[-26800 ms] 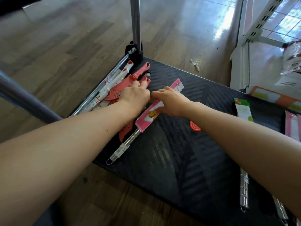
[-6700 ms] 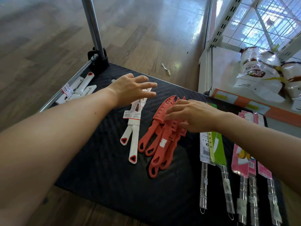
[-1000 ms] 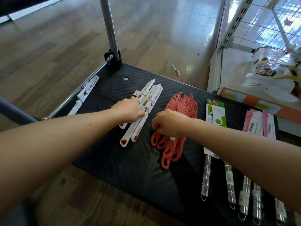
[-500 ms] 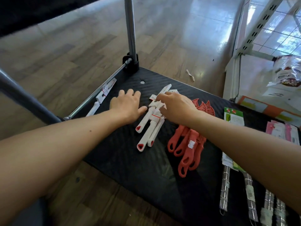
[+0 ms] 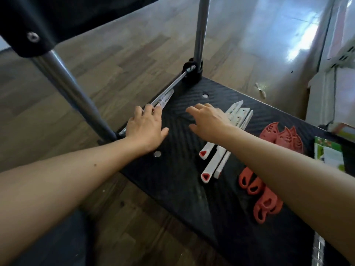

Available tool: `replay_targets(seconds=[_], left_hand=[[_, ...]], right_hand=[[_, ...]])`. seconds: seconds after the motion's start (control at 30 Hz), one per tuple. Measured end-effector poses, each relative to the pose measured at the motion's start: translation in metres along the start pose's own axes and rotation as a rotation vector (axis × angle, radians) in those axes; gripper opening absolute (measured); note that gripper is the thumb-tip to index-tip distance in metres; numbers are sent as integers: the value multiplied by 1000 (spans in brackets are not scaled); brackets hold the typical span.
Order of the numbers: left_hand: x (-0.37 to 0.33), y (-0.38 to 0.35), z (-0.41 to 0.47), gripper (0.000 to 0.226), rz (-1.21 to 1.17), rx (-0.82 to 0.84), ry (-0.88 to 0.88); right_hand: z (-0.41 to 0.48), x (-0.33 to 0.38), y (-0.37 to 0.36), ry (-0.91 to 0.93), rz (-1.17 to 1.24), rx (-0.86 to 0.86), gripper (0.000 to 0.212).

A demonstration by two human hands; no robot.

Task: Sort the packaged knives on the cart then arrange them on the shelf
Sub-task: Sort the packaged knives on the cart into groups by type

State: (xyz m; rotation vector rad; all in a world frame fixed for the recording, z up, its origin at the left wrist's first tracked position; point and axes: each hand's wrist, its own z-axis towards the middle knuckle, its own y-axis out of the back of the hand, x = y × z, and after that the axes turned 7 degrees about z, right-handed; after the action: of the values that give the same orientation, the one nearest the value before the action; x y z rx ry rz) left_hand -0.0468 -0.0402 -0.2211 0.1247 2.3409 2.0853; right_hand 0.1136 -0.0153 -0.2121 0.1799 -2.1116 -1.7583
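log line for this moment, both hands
left hand: at stray white knife by rail | right hand: open over white knife pile | red knives: grouped

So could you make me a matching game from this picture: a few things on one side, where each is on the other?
1 left hand
2 right hand
3 red knives
4 green pack

A far right of the cart
B touching the stray knife by the rail
C over the white knives
D just right of the white knives

Pairs: 1-B, 2-C, 3-D, 4-A
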Motion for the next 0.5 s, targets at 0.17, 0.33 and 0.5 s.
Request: replay_targets(seconds=[0.17,0.33,0.5], left_hand=[[4,-3,1,57,110,-8,-40],[10,-10,1,55,112,101,-37],[12,-7,6,51,96,105,-42]], right_hand=[[5,10,-4,-1,-1,4,40],[4,9,-8,-20,-11,33,40],[3,7,-10,-23,-21,73,38]])
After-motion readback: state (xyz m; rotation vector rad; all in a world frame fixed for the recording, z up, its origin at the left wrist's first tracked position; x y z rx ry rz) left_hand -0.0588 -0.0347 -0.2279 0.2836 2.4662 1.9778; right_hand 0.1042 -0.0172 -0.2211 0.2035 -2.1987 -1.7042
